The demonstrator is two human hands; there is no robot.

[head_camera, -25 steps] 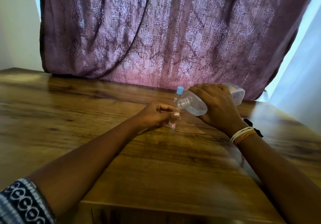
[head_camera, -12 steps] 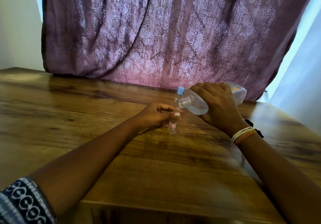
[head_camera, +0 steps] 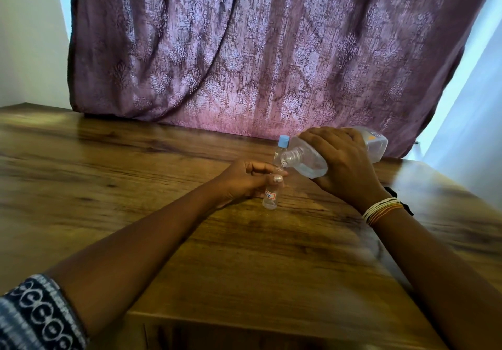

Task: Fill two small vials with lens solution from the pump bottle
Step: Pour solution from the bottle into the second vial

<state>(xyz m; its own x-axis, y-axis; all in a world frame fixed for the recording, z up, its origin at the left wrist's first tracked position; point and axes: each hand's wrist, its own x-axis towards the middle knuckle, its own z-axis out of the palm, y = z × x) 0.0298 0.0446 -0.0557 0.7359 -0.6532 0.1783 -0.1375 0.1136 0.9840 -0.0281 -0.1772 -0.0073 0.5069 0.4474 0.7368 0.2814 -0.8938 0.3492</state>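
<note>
My left hand (head_camera: 245, 180) pinches a small clear vial (head_camera: 270, 199) with a red-framed label; it stands upright on the wooden table (head_camera: 135, 186). My right hand (head_camera: 342, 167) grips the clear solution bottle (head_camera: 307, 163), tipped on its side with no pump on it. Its open threaded neck points left and down, just above the vial's mouth. A second vial with a light blue cap (head_camera: 282, 147) stands right behind, partly hidden by the bottle neck and my fingers.
A purple patterned curtain (head_camera: 258, 51) hangs along the table's far edge. A black object (head_camera: 402, 200) lies on the table behind my right wrist, mostly hidden. The table's near edge runs below my forearms.
The bottle has stayed tipped over the vial, its neck dropping slightly lower toward the vial's mouth. Both hands have kept their grips and places.
</note>
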